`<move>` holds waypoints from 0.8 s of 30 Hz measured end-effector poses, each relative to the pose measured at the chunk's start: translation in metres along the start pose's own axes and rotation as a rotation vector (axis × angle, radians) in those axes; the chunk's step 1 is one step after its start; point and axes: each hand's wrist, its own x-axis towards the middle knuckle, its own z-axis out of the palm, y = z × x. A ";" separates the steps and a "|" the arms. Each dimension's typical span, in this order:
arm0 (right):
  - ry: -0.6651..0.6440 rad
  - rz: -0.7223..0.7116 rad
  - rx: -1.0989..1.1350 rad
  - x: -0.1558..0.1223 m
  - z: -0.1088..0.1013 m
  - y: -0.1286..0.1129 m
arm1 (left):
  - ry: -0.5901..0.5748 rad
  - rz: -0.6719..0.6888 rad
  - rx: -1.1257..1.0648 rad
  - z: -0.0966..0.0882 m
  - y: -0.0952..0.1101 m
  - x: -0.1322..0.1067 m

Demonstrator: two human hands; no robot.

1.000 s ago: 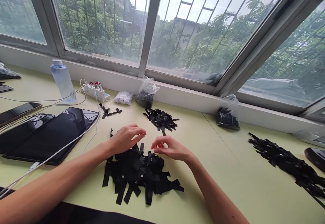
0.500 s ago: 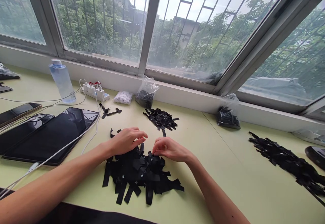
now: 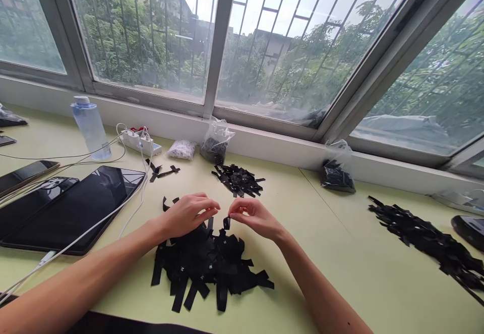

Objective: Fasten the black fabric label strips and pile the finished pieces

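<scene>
A heap of black fabric size labels [image 3: 204, 268], several printed with a white "M", lies spread on the table in front of me. Above its far edge, my right hand [image 3: 255, 217] pinches one black label [image 3: 226, 222] between thumb and fingertips, the label hanging down. My left hand [image 3: 191, 214] hovers over the heap's far left side, thumb and fingers apart, nothing visible between them. Farther back, beyond both hands, lies a smaller pile of black labels [image 3: 239, 178].
To the left are a tablet [image 3: 71, 213], phones, white cables, a water bottle [image 3: 92, 129] and a power strip [image 3: 139, 142]. Clear bags [image 3: 216, 145] stand by the window sill. More black labels [image 3: 427, 238] form a long row on the right.
My right hand has lifted slightly off the heap with a label in its pinch. My left hand has stayed nearly in place. The view has shifted slightly.
</scene>
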 end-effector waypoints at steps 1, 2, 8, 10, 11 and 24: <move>0.023 -0.009 0.018 0.000 0.001 0.000 | -0.006 -0.006 -0.008 0.000 0.001 0.000; 0.044 -0.016 0.036 0.001 0.002 -0.001 | -0.015 -0.013 -0.015 0.000 0.002 0.000; 0.137 -0.061 0.102 0.003 0.011 -0.003 | -0.046 -0.109 -0.163 0.001 0.008 0.000; 0.171 -0.079 0.102 0.003 0.016 -0.003 | -0.041 -0.165 -0.256 0.004 0.009 0.000; 0.197 -0.085 0.100 0.004 0.019 -0.003 | -0.036 -0.191 -0.303 0.005 0.010 0.000; 0.612 -0.117 -0.170 0.004 0.042 -0.009 | 0.183 -0.313 -0.605 0.003 0.008 0.006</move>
